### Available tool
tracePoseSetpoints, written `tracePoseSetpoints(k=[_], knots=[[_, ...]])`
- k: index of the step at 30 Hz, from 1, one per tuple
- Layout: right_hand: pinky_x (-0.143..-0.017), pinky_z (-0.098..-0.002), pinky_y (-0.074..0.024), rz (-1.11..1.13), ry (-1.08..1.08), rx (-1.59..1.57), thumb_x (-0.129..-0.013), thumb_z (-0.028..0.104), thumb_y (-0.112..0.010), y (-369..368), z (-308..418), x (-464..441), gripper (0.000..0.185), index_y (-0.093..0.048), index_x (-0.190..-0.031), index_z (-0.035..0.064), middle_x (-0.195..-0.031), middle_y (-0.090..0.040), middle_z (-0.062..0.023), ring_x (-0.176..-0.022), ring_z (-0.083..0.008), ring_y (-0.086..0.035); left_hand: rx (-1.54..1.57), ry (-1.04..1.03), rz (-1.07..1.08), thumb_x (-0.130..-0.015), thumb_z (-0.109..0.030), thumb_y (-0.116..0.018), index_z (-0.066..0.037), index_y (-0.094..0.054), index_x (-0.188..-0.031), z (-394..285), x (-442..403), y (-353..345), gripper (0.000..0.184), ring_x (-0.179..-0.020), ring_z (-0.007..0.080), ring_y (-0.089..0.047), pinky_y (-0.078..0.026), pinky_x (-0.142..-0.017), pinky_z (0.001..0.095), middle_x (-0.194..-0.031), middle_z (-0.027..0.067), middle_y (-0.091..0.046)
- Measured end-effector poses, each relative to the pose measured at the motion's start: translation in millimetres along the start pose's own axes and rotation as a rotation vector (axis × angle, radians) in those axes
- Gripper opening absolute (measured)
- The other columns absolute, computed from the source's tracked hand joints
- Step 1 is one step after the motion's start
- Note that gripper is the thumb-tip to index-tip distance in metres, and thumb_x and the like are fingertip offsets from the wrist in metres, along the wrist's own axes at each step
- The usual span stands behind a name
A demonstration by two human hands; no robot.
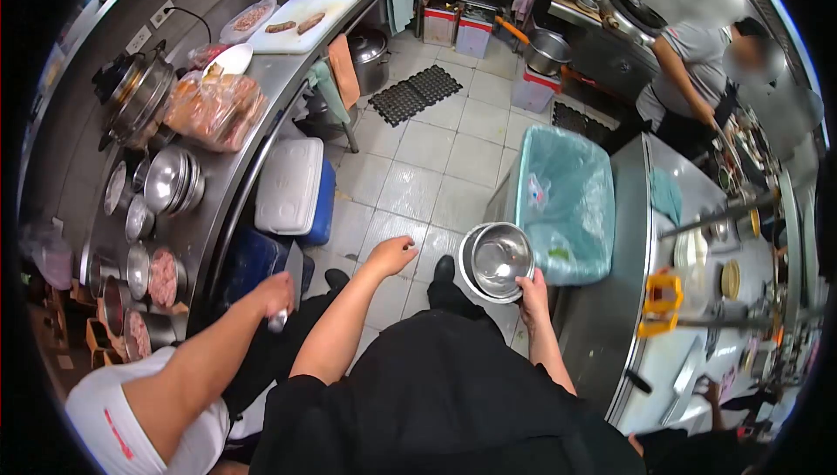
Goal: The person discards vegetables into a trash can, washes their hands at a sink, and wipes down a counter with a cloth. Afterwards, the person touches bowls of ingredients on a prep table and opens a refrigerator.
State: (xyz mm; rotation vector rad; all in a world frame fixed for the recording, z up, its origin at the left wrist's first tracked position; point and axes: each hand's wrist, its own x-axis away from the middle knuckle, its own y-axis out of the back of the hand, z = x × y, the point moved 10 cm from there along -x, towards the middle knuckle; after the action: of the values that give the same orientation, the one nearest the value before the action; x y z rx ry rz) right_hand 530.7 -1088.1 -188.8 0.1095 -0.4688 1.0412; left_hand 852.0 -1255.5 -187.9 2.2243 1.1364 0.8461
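My right hand (534, 290) grips the rim of stacked metal bowls (499, 264), which are held over the floor beside a bin lined with a green bag (571, 205). The top bowl looks empty. My left hand (391, 256) hangs over the floor tiles with its fingers curled together; whether anything small is inside them is hidden. To its left, a co-worker's hand (277, 294) holds a knife by its handle, near a blue cooler with a white lid (289, 186).
A steel counter (228, 157) on the left bears bagged meat (216, 111), bowls and a white cutting board (301, 37). Black mats (416, 94) lie on the floor. Another person (693, 70) stands at the right-hand counter (689, 170).
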Motion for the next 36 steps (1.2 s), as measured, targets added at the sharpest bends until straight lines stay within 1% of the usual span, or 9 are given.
tracePoseSetpoints(k=[10, 14, 18, 21, 23, 25, 28, 32, 36], knots=[[-0.082, -0.0284, -0.046, 0.167, 0.13, 0.212, -0.079, 0.009, -0.06, -124, 169, -293, 0.046, -0.048, -0.122, -0.0013, -0.107, -0.062, -0.0106, -0.095, -0.0169, -0.058, -0.066, 0.477, 0.015, -0.086, -0.038, -0.058, -0.003, -0.064, -0.105, 160, -71, 41, 0.04, -0.095, 0.0324, -0.063, -0.048, -0.081, 0.0395, -0.1, 0.0184, -0.066], [-0.08, -0.0279, -0.0472, 0.228, 0.106, 0.18, -0.08, 0.006, -0.059, -191, 227, -389, 0.045, -0.047, -0.124, -0.001, -0.105, -0.062, -0.0101, -0.092, -0.0165, -0.06, 0.089, 0.71, 0.055, -0.084, -0.034, -0.062, -0.004, -0.065, -0.09, 221, -69, 30, 0.03, -0.078, 0.0291, -0.065, -0.05, -0.068, 0.0399, -0.084, 0.0128, -0.068], [-0.077, -0.0271, -0.0489, 0.276, 0.154, 0.177, -0.081, 0.004, -0.058, -250, 256, -488, 0.044, -0.047, -0.123, -0.0007, -0.102, -0.062, -0.0095, -0.085, -0.0157, -0.061, 0.727, 0.841, -0.137, -0.083, -0.024, -0.066, -0.002, -0.066, -0.084, 242, -124, 26, 0.022, -0.06, 0.0163, -0.061, -0.049, -0.057, 0.032, -0.071, 0.007, -0.065], [-0.069, -0.0279, -0.0505, 0.291, 0.118, 0.225, -0.081, 0.005, -0.058, -287, 272, -557, 0.041, -0.047, -0.121, -0.0004, -0.1, -0.061, -0.0091, -0.081, -0.0158, -0.06, 0.332, 0.788, -0.071, -0.082, -0.031, -0.063, -0.001, -0.067, -0.087, 234, -236, 82, 0.031, -0.066, 0.0239, -0.065, -0.052, -0.067, 0.0368, -0.077, 0.0129, -0.067], [-0.065, -0.0286, -0.0512, 0.306, 0.106, 0.283, -0.081, 0.005, -0.058, -298, 284, -607, 0.041, -0.047, -0.121, 0.0006, -0.1, -0.061, -0.009, -0.08, -0.0158, -0.06, -0.154, 0.354, 0.036, -0.083, -0.042, -0.056, -0.003, -0.066, -0.094, 261, -352, 95, 0.042, -0.091, 0.0349, -0.063, -0.049, -0.08, 0.044, -0.097, 0.0201, -0.066], [-0.057, -0.0287, -0.0515, 0.272, 0.073, 0.302, -0.082, 0.006, -0.057, -306, 302, -655, 0.041, -0.046, -0.121, 0.0034, -0.098, -0.061, -0.0087, -0.076, -0.016, -0.061, 0.117, 0.593, 0.001, -0.084, -0.045, -0.055, -0.005, -0.066, -0.098, 228, -451, 170, 0.043, -0.097, 0.036, -0.061, -0.048, -0.081, 0.0448, -0.101, 0.0197, -0.065], [-0.053, -0.0285, -0.0518, 0.22, -0.015, 0.196, -0.083, 0.007, -0.056, -322, 347, -705, 0.039, -0.046, -0.121, 0.0058, -0.096, -0.061, -0.0086, -0.071, -0.0158, -0.062, 0.082, 0.316, -0.205, -0.084, -0.042, -0.057, -0.006, -0.064, -0.091, 137, -614, 289, 0.038, -0.085, 0.0367, -0.063, -0.048, -0.073, 0.0441, -0.09, 0.0175, -0.066], [-0.056, -0.0319, -0.0561, 0.225, -0.024, 0.177, -0.083, 0.006, -0.054, -350, 386, -797, 0.038, -0.045, -0.12, 0.0062, -0.096, -0.061, -0.0091, -0.074, -0.017, -0.064, 0.32, -0.031, -0.365, -0.087, -0.036, -0.059, -0.005, -0.063, -0.098, -10, -775, 415, 0.033, -0.075, 0.0281, -0.063, -0.049, -0.068, 0.0389, -0.083, 0.0121, -0.067], [-0.058, -0.0301, -0.0555, 0.283, -0.06, 0.152, -0.084, 0.007, -0.055, -394, 422, -907, 0.038, -0.045, -0.12, 0.0055, -0.098, -0.062, -0.0097, -0.076, -0.0167, -0.064, 0.436, 0.107, -0.263, -0.087, -0.037, -0.063, -0.005, -0.064, -0.098, -96, -870, 476, 0.035, -0.08, 0.0228, -0.063, -0.05, -0.072, 0.0337, -0.088, 0.0117, -0.066]])
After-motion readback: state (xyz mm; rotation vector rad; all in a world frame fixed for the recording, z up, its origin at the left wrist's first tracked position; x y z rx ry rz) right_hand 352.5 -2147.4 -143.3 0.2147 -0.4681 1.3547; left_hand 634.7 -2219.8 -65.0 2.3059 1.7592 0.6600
